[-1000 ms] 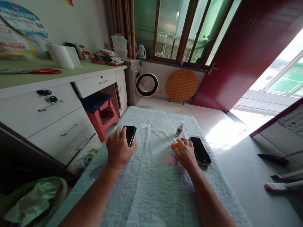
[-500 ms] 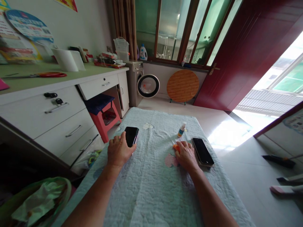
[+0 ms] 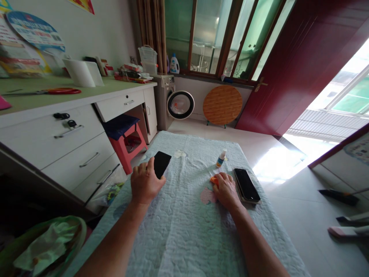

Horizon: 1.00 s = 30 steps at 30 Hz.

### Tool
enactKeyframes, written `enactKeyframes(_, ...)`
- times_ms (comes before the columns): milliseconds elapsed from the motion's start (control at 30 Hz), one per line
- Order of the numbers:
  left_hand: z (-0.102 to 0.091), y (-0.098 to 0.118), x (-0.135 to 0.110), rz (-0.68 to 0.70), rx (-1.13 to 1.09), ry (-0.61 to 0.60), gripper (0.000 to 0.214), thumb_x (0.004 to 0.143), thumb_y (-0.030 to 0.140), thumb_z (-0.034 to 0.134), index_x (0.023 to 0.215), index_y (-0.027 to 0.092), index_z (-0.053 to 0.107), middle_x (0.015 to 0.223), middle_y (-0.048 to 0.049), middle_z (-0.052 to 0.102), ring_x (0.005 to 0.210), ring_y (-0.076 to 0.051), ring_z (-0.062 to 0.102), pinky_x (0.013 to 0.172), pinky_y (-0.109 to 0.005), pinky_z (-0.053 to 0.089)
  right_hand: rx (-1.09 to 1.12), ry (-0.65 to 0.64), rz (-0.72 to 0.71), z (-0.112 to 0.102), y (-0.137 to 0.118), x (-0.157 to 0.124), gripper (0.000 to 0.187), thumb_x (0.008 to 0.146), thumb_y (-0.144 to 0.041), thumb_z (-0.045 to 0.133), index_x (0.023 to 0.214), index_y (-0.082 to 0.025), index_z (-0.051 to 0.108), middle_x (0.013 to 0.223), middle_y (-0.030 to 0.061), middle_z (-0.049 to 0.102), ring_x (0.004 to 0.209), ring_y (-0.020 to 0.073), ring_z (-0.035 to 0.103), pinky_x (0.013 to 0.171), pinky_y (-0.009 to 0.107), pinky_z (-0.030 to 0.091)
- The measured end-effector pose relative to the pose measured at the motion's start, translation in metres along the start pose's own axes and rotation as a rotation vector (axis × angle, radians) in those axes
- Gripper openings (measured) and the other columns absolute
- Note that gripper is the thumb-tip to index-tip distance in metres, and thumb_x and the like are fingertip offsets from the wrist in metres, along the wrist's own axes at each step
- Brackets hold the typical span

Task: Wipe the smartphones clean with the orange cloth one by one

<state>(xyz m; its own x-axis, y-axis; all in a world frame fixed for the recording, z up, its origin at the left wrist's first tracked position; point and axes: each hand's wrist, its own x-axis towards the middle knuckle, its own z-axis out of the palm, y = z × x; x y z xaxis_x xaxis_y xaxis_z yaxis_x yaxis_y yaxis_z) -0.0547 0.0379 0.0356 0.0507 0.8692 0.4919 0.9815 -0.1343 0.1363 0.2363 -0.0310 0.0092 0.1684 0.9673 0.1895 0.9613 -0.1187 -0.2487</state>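
My left hand [image 3: 146, 181] grips a black smartphone [image 3: 162, 163] by its near end, thumb on the right edge and fingers at the left. The phone's dark screen faces up, tilted a little. On the right, my right hand [image 3: 226, 189] is closed over an orange cloth [image 3: 213, 180], most of which lies hidden under the fingers. A second phone [image 3: 246, 184] rests close to that hand's right side, on top of a flat, pale-edged object. Beyond the right hand stands a small spray bottle [image 3: 221, 158] with a white cap.
Under everything is a pale blue quilted cover [image 3: 178, 231]. To the left are a white drawer desk [image 3: 86, 150], a red stool [image 3: 127, 148] and a green-rimmed bin [image 3: 82, 231]. Beyond stand a washing machine [image 3: 165, 104] with its door open and a round wooden tabletop [image 3: 222, 104].
In my left hand the phone has turned clockwise and shifted slightly right, its screen catching less shine. My right hand has barely moved.
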Motion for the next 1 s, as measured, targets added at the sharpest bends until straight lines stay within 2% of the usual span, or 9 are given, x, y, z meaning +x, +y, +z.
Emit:
enactKeyframes(100, -0.006, 0.011, -0.004, 0.058, -0.140, 0.049, 0.066, 0.072, 0.033, 0.061, 0.132, 0.012, 0.043, 0.112, -0.0167, 0.061, 0.105, -0.035, 0.055, 0.093, -0.047, 0.040, 0.002, 0.002, -0.002, -0.007, -0.002, -0.001, 0.015, 0.085, -0.020, 0.052, 0.093, -0.021, 0.064, 0.100, 0.0075, 0.060, 0.094, 0.0223, 0.050, 0.083, 0.032, 0.035)
enactKeyframes(167, -0.007, 0.024, -0.011, 0.119, -0.253, 0.035, 0.063, 0.071, 0.030, 0.062, 0.130, 0.013, 0.045, 0.116, -0.0163, 0.060, 0.110, -0.033, 0.054, 0.097, -0.046, 0.039, 0.032, 0.010, -0.024, -0.010, -0.004, -0.001, 0.011, 0.087, -0.023, 0.052, 0.088, -0.021, 0.063, 0.090, 0.0058, 0.059, 0.087, 0.0201, 0.052, 0.078, 0.030, 0.035)
enactKeyframes(333, 0.000, 0.058, -0.036, 0.169, -0.508, -0.175, 0.060, 0.067, 0.026, 0.066, 0.124, 0.018, 0.050, 0.115, -0.0096, 0.063, 0.106, -0.027, 0.057, 0.098, -0.039, 0.042, 0.190, 0.014, 0.009, -0.009, -0.006, -0.001, 0.013, 0.090, -0.031, 0.049, 0.095, -0.022, 0.058, 0.087, 0.0026, 0.061, 0.074, 0.0161, 0.056, 0.067, 0.026, 0.035)
enactKeyframes(500, 0.006, 0.076, -0.047, 0.163, -0.446, -0.320, 0.062, 0.068, 0.027, 0.067, 0.126, 0.012, 0.052, 0.113, -0.0121, 0.062, 0.106, -0.029, 0.055, 0.098, -0.040, 0.042, 0.223, 0.062, 0.118, -0.001, -0.008, -0.002, 0.024, 0.083, -0.033, 0.056, 0.104, -0.022, 0.051, 0.090, 0.0030, 0.061, 0.078, 0.0188, 0.059, 0.067, 0.027, 0.039)
enactKeyframes(567, 0.006, 0.076, -0.047, 0.163, -0.402, -0.358, 0.060, 0.070, 0.027, 0.065, 0.127, 0.011, 0.053, 0.115, -0.0133, 0.060, 0.109, -0.029, 0.054, 0.099, -0.041, 0.041, 0.239, 0.088, 0.108, 0.000, -0.009, -0.003, 0.027, 0.081, -0.035, 0.057, 0.103, -0.022, 0.050, 0.099, 0.0045, 0.059, 0.083, 0.0193, 0.059, 0.069, 0.029, 0.041)
enactKeyframes(667, 0.003, 0.068, -0.044, 0.200, -0.374, -0.422, 0.060, 0.072, 0.032, 0.066, 0.127, 0.013, 0.053, 0.119, -0.0146, 0.058, 0.112, -0.030, 0.052, 0.100, -0.042, 0.039, 0.332, 0.051, -0.006, -0.003, -0.012, -0.003, 0.026, 0.080, -0.035, 0.057, 0.102, -0.022, 0.051, 0.103, 0.0050, 0.056, 0.088, 0.0187, 0.059, 0.075, 0.030, 0.044)
enactKeyframes(800, -0.002, 0.052, -0.037, 0.312, -0.408, -0.606, 0.084, 0.060, 0.047, 0.076, 0.134, 0.017, 0.050, 0.134, -0.0162, 0.049, 0.122, -0.036, 0.046, 0.105, -0.045, 0.036, 0.469, -0.027, -0.106, -0.009, -0.015, -0.004, 0.019, 0.080, -0.023, 0.051, 0.099, -0.021, 0.055, 0.099, 0.0042, 0.057, 0.090, 0.0170, 0.060, 0.084, 0.030, 0.045)
enactKeyframes(933, -0.009, 0.038, -0.031, 0.381, -0.493, -0.764, 0.093, 0.056, 0.034, 0.078, 0.141, 0.022, 0.041, 0.147, -0.0139, 0.037, 0.133, -0.034, 0.038, 0.111, -0.044, 0.031, 0.435, -0.041, -0.191, -0.010, -0.015, -0.005, 0.035, 0.074, -0.015, 0.053, 0.108, -0.021, 0.055, 0.105, 0.0054, 0.057, 0.097, 0.0182, 0.057, 0.091, 0.032, 0.044)
enactKeyframes(1000, -0.010, 0.035, -0.029, 0.406, -0.540, -0.802, 0.093, 0.056, 0.028, 0.077, 0.142, 0.021, 0.040, 0.147, -0.0138, 0.035, 0.135, -0.033, 0.036, 0.112, -0.043, 0.031, 0.370, -0.051, -0.209, -0.008, -0.012, -0.005, 0.034, 0.074, -0.014, 0.054, 0.107, -0.020, 0.057, 0.102, 0.0058, 0.058, 0.097, 0.0191, 0.056, 0.090, 0.032, 0.044)
